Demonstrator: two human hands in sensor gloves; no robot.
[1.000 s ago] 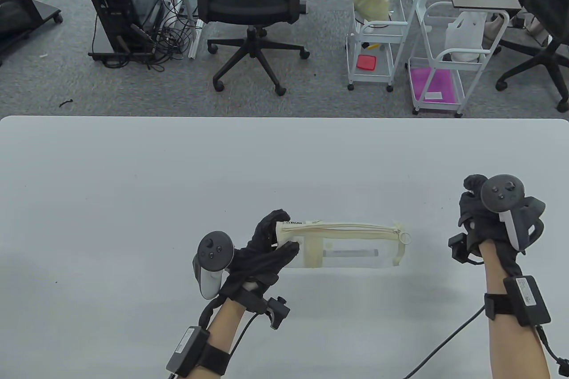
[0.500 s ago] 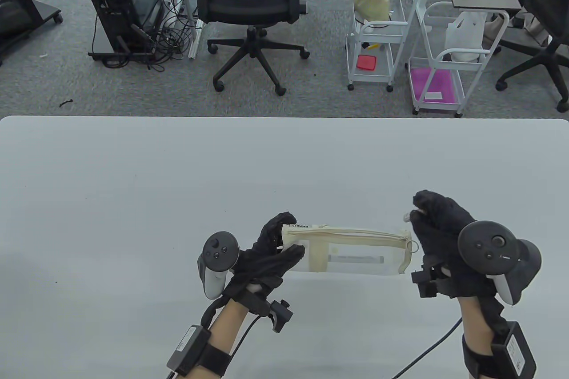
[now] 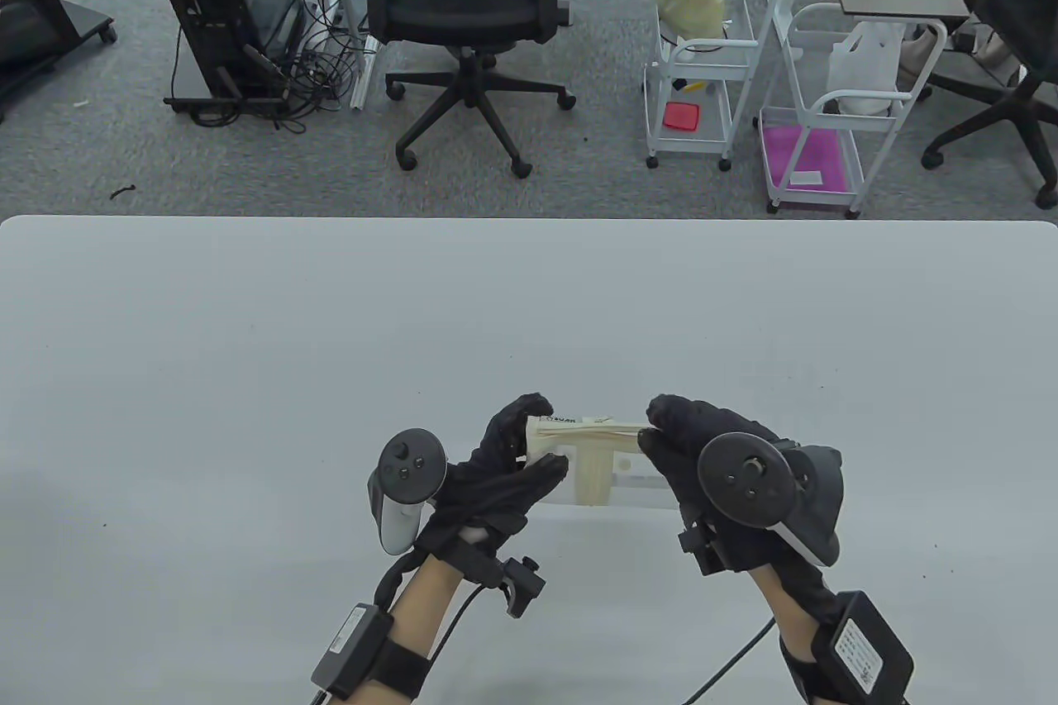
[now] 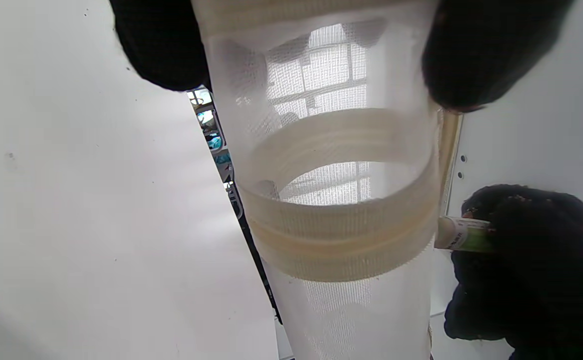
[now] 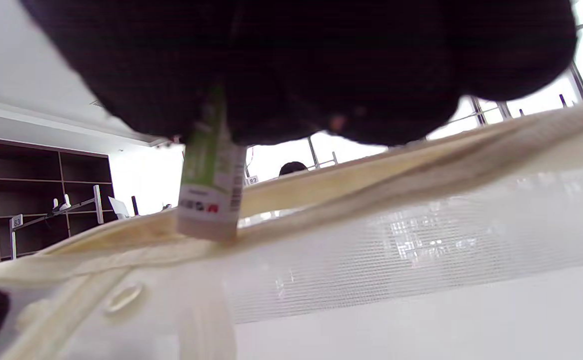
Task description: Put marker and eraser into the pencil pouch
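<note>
A cream mesh pencil pouch (image 3: pixel 588 442) lies lengthwise low in the table view. My left hand (image 3: pixel 537 440) grips its left end, thumb on the near side and fingers (image 4: pixel 161 45) over the far edge. My right hand (image 3: pixel 655 426) pinches a small eraser in a green-and-white sleeve (image 5: pixel 209 200) and holds its end against the pouch's top zipper edge (image 5: pixel 371 200). The eraser also shows in the left wrist view (image 4: pixel 459 235), beside the pouch (image 4: pixel 341 220). A grey bar (image 3: pixel 636 480) shows faintly through the mesh. The right hand hides the pouch's right half in the table view.
The white table (image 3: pixel 248 366) stretches bare around both hands. Beyond its far edge stand an office chair (image 3: pixel 467 2), a computer tower (image 3: pixel 223 2) and white wire carts (image 3: pixel 702 77) on the carpet.
My right hand has swung in from the right and along the pouch to its middle, carrying the eraser to the zipper edge. My left hand has kept its grip on the left end.
</note>
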